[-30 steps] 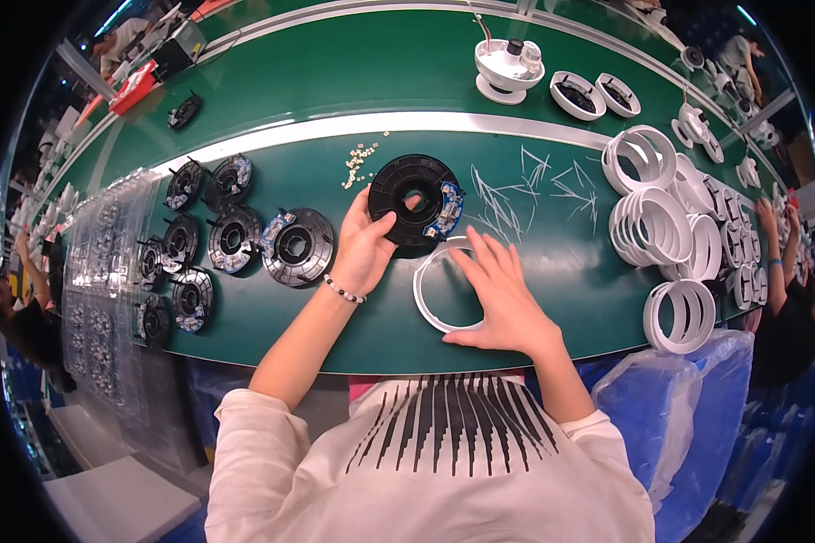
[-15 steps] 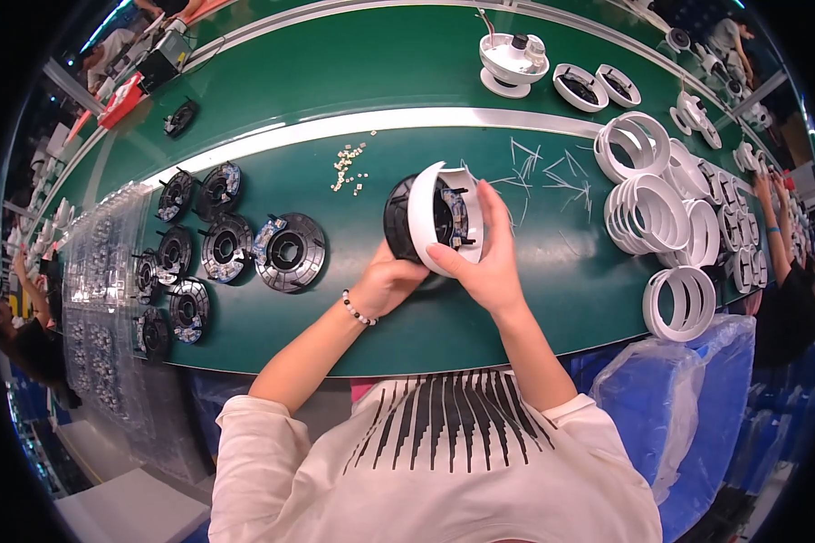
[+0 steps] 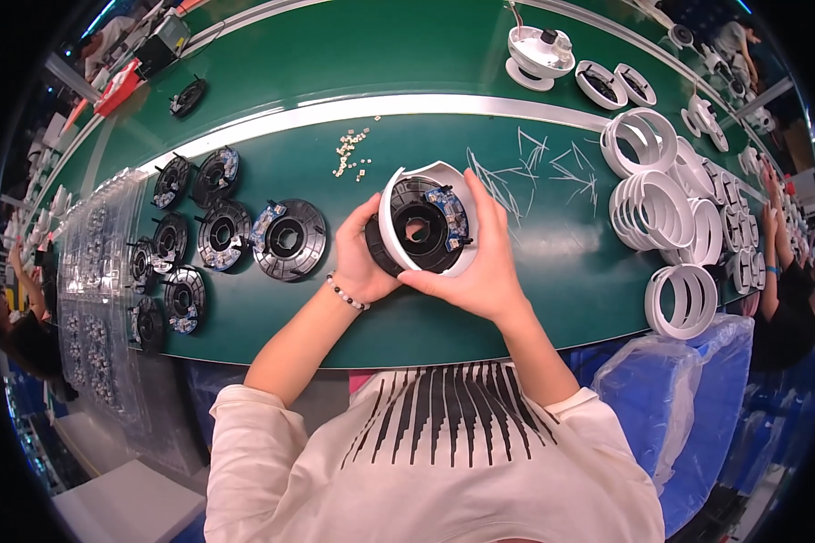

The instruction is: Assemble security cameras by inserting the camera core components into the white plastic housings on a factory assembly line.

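Above the table's front half, a white plastic ring housing (image 3: 388,220) surrounds a round black plastic base (image 3: 407,204). A blue circuit board (image 3: 451,215) lies along the base's right side, and a hole opens at its centre. My left hand (image 3: 360,262) is closed round the left and underside of the black base; part of its fingers hides behind it. My right hand (image 3: 484,271) grips the white ring from the right, thumb along the lower rim and fingers up the outer wall.
Several black bases with boards (image 3: 288,240) lie at left beside clear plastic trays (image 3: 100,262). Small pale parts (image 3: 349,154) and thin white strips (image 3: 493,176) are scattered farther back. Stacked white rings (image 3: 647,213) stand at right; a white domed unit (image 3: 541,54) sits beyond the white strip.
The ring and base have turned to face upward more, showing the base's centre and board. The base now sits further inside the ring, and my left hand has come up around its left side.
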Available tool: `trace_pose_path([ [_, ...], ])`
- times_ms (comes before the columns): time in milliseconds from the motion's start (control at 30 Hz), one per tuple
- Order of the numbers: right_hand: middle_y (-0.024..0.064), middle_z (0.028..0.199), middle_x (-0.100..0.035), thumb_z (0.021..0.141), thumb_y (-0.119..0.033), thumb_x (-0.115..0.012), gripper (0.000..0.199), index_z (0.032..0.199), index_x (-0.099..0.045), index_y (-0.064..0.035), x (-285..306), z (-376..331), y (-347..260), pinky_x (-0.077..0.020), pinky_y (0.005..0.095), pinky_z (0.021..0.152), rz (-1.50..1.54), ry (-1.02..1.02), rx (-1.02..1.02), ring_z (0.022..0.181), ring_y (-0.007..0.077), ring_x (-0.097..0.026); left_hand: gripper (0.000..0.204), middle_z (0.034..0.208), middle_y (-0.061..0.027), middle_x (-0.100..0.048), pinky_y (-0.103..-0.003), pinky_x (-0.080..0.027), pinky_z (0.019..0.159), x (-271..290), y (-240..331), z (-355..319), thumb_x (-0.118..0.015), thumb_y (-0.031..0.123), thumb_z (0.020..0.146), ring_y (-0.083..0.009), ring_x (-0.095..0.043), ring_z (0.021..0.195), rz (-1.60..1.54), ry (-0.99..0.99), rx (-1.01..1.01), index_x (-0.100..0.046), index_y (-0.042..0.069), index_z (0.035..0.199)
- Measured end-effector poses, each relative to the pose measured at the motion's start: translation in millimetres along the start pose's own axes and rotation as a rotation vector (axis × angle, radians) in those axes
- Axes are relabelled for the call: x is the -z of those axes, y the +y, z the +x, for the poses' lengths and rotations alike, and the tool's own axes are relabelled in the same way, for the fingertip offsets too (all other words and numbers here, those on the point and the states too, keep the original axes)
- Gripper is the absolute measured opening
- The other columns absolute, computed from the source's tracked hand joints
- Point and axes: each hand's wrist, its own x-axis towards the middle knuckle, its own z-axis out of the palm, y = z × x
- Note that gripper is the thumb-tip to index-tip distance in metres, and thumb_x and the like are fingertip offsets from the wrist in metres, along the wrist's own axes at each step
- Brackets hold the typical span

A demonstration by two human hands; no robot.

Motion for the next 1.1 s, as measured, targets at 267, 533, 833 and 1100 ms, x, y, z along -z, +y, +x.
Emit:
trace_pose_path([
  [267,0.0237,0.125,-0.028,0.046,-0.036,-0.082,0.109,0.128,-0.021,0.003,1,0,-3,-0.0305,0.0424,0.094,0.074,-0.029,-0.007,0.115,0.0353,-0.032,0.052,0.113,-0.0138,-0.05,-0.045,-0.04,0.09,-8,5,-2,-0.03,0.043,0.087,-0.0283,-0.049,0.103,-0.056,-0.159,0.068,-0.044,0.004,0.117],
  [533,0.0236,0.128,-0.026,0.041,-0.04,-0.082,0.113,0.127,-0.023,0.0033,-14,0,-3,-0.0276,0.0459,0.094,-0.171,0.017,0.164,0.115,0.0393,-0.029,0.069,0.118,-0.013,-0.047,-0.039,-0.04,0.091,-4,-2,0,-0.022,0.058,0.085,-0.0248,-0.048,0.107,0.023,-0.218,-0.023,-0.04,0.003,0.122],
  [833,0.023,0.128,-0.026,0.042,-0.042,-0.08,0.117,0.128,-0.019,0.0067,-3,12,-3,-0.0273,0.044,0.096,-0.214,-0.148,0.251,0.117,0.0383,-0.029,0.076,0.122,-0.0157,-0.044,-0.04,-0.04,0.091,11,3,1,-0.032,0.063,0.08,-0.0271,-0.047,0.109,0.001,-0.231,0.041,-0.037,0.002,0.124],
  [1100,0.0238,0.131,-0.022,0.044,-0.042,-0.078,0.115,0.129,-0.016,0.0044,-26,-8,2,-0.0266,0.0454,0.094,-0.172,0.114,0.136,0.114,0.0393,-0.03,0.054,0.111,-0.0147,-0.052,-0.037,-0.042,0.088,2,-7,-1,-0.048,0.033,0.074,-0.0251,-0.052,0.1,0.097,-0.214,-0.121,-0.044,-0.001,0.115],
])
